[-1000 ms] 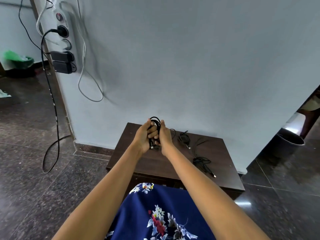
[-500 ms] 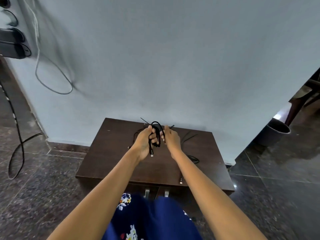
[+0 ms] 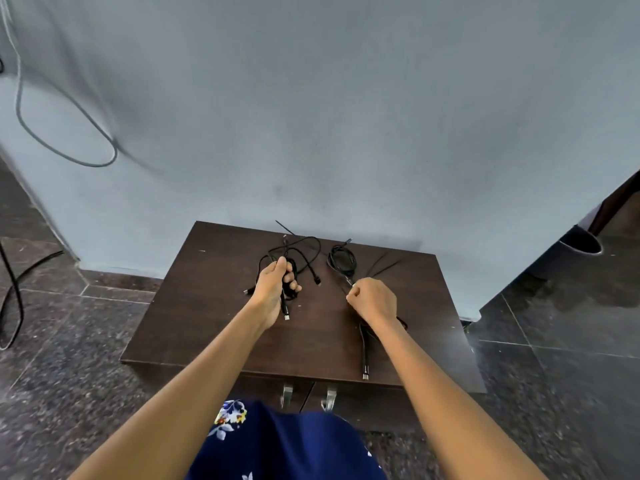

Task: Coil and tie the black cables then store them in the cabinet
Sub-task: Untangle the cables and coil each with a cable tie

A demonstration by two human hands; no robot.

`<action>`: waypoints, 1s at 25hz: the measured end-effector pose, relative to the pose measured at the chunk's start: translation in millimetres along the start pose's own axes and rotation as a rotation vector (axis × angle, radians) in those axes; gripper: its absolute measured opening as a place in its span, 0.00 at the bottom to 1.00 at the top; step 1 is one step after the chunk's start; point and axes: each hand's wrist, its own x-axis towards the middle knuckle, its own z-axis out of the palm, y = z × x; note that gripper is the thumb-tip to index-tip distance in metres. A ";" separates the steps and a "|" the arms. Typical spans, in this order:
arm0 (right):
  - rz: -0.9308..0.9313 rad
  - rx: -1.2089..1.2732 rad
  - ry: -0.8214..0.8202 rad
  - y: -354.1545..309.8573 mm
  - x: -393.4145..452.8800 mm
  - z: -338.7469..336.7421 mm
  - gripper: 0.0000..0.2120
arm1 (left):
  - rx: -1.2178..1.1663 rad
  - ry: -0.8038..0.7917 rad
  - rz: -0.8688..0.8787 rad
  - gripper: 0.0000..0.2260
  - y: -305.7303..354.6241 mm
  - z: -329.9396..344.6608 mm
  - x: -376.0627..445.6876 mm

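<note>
Your left hand is in the middle of the frame, above the top of the dark brown cabinet. Its fingers are curled around a bundle of black cable. The bundle is only loosely coiled: loops of it spread out above and to the right of the hand and lie on the cabinet top, and one end with a metal plug hangs down below the hand.

Your right hand is to the right of the left one, well apart from it. Its fingers are closed into a fist and it pinches a thin black strand near the thumb; I cannot tell if this strand is a zip tie or the end of a cable. Just above this hand a second black cable lies on the cabinet top as a small coil. To the right of that coil some thin black zip ties lie fanned out on the wood. A third black cable comes out from under your right wrist and runs down to the front edge of the cabinet.

At the lower middle of the frame you see the two cabinet doors with their metal handles, and both doors are closed. Below them is your blue clothing with flowers.

In the upper left of the frame a grey wire hangs in a loop on the pale wall. At the right edge a dark bin stands on the floor.
</note>
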 end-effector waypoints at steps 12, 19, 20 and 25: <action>-0.241 -0.047 -0.100 -5.5 -21.8 0.7 0.08 | 0.033 0.034 0.063 0.16 12.7 -20.8 -15.2; 0.219 0.272 0.030 23.3 25.1 -10.7 0.11 | 0.087 -0.073 0.051 0.16 13.8 26.3 -2.9; 0.286 0.305 0.028 30.0 33.3 -11.9 0.11 | 0.108 -0.088 0.044 0.16 11.8 31.9 1.3; 0.353 0.264 0.000 33.6 59.6 -11.2 0.20 | 0.197 -0.108 0.040 0.16 3.6 49.1 20.7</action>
